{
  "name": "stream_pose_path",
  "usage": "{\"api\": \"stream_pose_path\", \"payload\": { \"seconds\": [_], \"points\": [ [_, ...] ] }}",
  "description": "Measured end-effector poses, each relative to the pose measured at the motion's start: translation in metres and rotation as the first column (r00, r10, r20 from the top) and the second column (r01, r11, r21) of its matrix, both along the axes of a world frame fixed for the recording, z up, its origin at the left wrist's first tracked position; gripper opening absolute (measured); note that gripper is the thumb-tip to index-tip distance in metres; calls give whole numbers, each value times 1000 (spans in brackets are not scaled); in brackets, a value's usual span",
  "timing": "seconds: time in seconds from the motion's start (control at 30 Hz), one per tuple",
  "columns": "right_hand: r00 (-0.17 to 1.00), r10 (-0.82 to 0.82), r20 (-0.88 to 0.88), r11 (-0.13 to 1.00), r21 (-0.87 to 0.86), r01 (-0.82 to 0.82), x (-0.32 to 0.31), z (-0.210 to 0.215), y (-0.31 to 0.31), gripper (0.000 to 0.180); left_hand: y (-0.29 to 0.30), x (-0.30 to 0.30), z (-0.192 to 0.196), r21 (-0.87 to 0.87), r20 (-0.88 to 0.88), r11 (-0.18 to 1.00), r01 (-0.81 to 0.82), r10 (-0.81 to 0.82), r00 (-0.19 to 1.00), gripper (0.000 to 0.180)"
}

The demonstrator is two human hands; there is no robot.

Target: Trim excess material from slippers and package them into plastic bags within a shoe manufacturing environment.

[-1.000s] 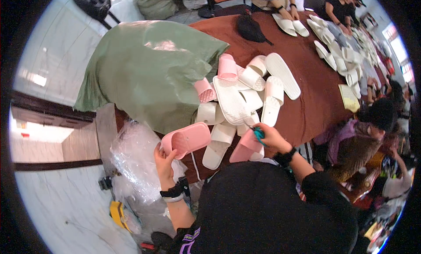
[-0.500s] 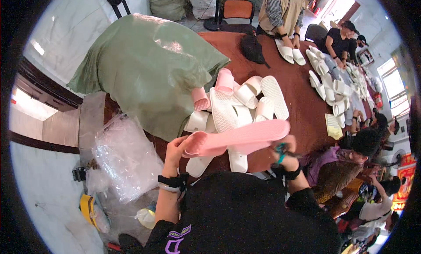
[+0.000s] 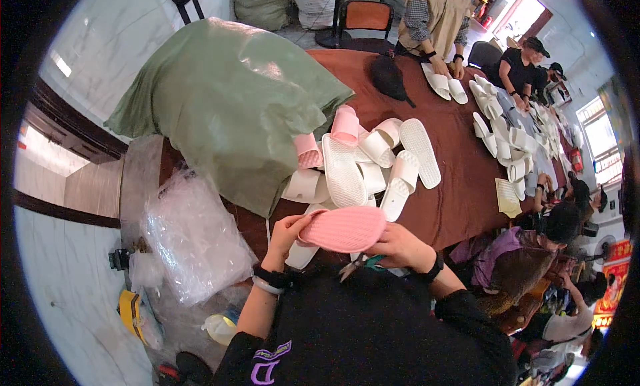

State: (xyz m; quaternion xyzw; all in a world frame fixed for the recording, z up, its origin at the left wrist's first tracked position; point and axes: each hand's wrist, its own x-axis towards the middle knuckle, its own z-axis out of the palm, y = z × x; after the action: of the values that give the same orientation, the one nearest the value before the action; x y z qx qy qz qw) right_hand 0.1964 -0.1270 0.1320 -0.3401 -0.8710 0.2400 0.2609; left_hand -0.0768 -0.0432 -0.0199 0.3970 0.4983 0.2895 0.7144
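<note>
Close to my body I hold a pink slipper (image 3: 345,229), its textured sole tilted up toward me. My left hand (image 3: 288,236) is closed on its left end, the thumb on the upper edge. My right hand (image 3: 404,247) meets the right end of the slipper and also holds small scissors (image 3: 352,267) with a teal handle, blades pointing left below the slipper. Just beyond lies a loose pile of white slippers (image 3: 343,173), some sole up. Two pink slippers (image 3: 345,125) stick out at the mouth of a large green sack (image 3: 220,106).
A red-brown cloth (image 3: 453,179) covers the table. Clear plastic bags (image 3: 193,239) are heaped at the left. Across the table a person's hands rest on a pair of white slippers (image 3: 445,86). A black cap (image 3: 389,78) lies near the sack; other people work along the right.
The pink slipper has turned from lying sideways to showing its sole, and sits lower. My right hand has moved left with the scissors to its edge. A white slipper in the pile now shows fully.
</note>
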Motion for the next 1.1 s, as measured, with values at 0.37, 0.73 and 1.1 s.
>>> {"api": "stream_pose_path", "payload": {
  "seconds": [0.37, 0.73, 1.1],
  "points": [
    [639, -606, -473, 770, -550, 323, 14, -23, -40, 55, -4, 17, 23, 238, -29, 963, -123, 134, 991, 34],
    [353, -875, -332, 359, -933, 11, 26, -70, -52, 51, -13, 55, 57, 788, -500, 533, 308, 261, 826, 42],
    [67, -956, -287, 272, -946, -178, 86, -153, -69, 40, 24, 105, 34, 741, -463, 546, 391, -7, 886, 54]
  ]
}}
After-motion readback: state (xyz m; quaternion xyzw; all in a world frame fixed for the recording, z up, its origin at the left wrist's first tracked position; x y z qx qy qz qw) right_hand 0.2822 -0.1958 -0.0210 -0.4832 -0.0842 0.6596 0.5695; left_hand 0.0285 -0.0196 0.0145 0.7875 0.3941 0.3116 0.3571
